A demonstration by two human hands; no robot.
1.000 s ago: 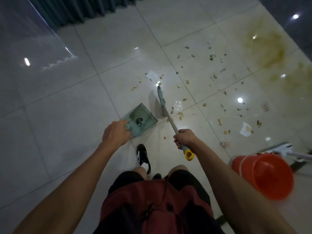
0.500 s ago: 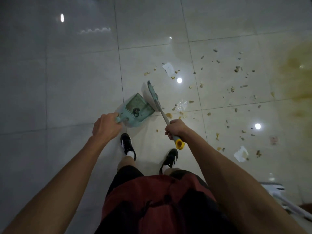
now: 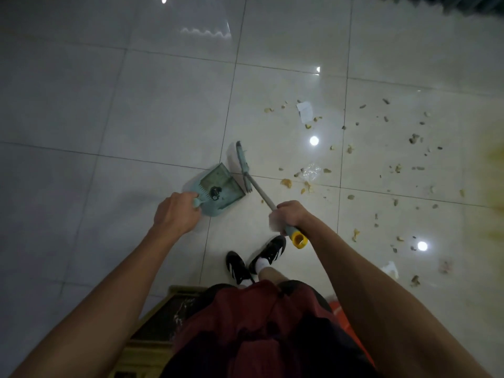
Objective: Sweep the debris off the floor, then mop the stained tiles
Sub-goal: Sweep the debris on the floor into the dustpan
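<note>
My left hand (image 3: 176, 212) grips the handle of a teal dustpan (image 3: 218, 188) held just over the pale tiles, a small dark clump lying in it. My right hand (image 3: 287, 216) is closed around the grey shaft of a broom (image 3: 246, 174) with a yellow end cap; its teal head stands right of the dustpan's mouth. Scattered debris (image 3: 351, 148) of yellowish crumbs, a white paper scrap (image 3: 305, 110) and a clear wrapper (image 3: 311, 171) lies to the right. A yellow-brown stain (image 3: 493, 181) covers the tiles at the right edge.
My two black shoes (image 3: 255, 261) stand just below the broom. A wooden-framed object (image 3: 161, 323) sits at my lower left, and an orange bucket's edge (image 3: 342, 312) shows by my right arm. A dark curtain (image 3: 463, 4) hangs at the top right.
The view has swung left, so the debris and stain now sit further right. The mop and most of the orange bucket have left the frame. Both hands keep their grips.
</note>
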